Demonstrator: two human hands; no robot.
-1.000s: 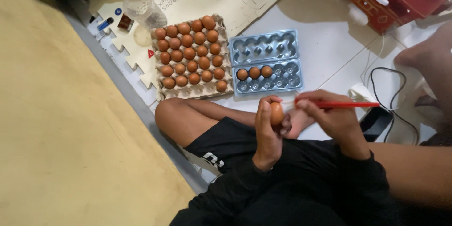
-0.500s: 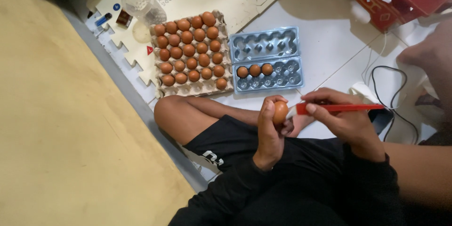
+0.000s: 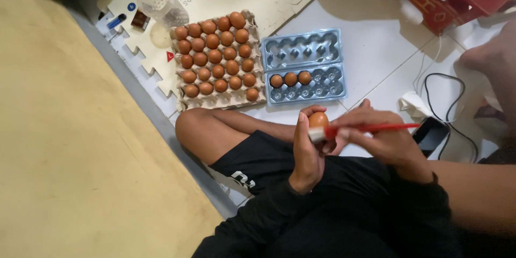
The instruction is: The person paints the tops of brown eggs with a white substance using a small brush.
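White tile floor [image 3: 376, 48] carries a cream puzzle-piece foam mat [image 3: 269, 0], a blue plastic egg tray [image 3: 305, 67], a black cable [image 3: 446, 102] and a crumpled tissue [image 3: 413, 105]; a cardboard egg tray [image 3: 215, 59] sits on the mat.

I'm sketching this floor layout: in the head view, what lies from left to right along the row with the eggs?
Clear plastic cup → cardboard egg tray → blue plastic egg carton → black cable.

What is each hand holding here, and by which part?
The left hand holds a brown egg around its lower part. The right hand has its grip on the red handle of a brush.
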